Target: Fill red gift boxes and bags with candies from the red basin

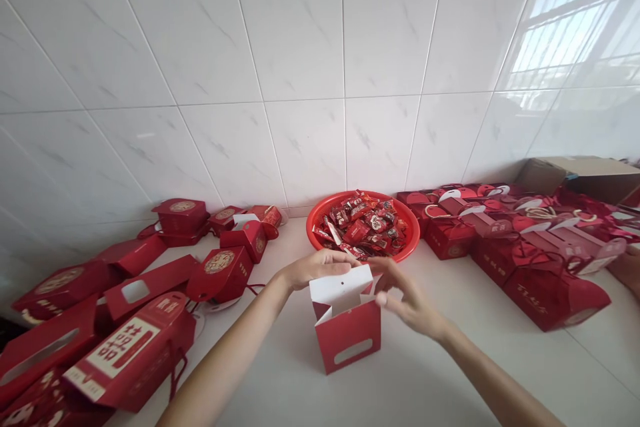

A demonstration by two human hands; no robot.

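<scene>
Red open box [345, 328]: left hand [317, 269] at its flap [340, 285], hold unclear; right hand [413, 300] spread.

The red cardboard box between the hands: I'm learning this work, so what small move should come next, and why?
Probably spread the white-lined top flaps of the red cardboard box a little wider: they stand up around its open top, and the bare left hand and blurred bare right hand are close beside them.
</scene>
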